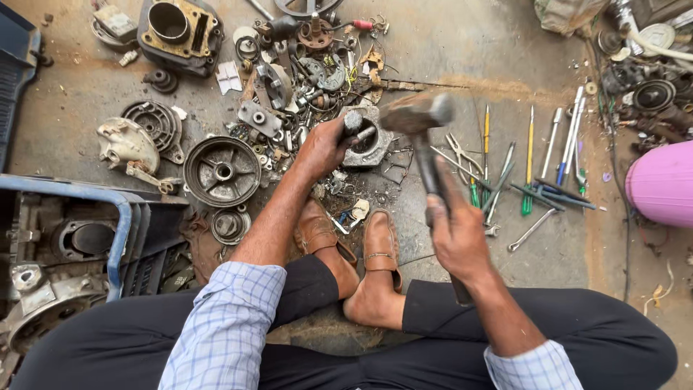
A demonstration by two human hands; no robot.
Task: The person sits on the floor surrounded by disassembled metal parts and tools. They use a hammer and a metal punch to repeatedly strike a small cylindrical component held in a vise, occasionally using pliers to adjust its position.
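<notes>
Right hand [456, 235] clenched hammer [419, 123], blurred at upper centre; left hand [326, 144] gripped punch [354, 124] on metal housing [369, 141]. Glancing blow risked fingers.

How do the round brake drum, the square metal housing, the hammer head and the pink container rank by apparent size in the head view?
1. Round brake drum, largest fully visible.
2. Square metal housing, partly behind the left hand.
3. Hammer head, blurred, raised nearer the camera, so unsure.
Pink container is cut off by the frame edge; unranked.
</notes>
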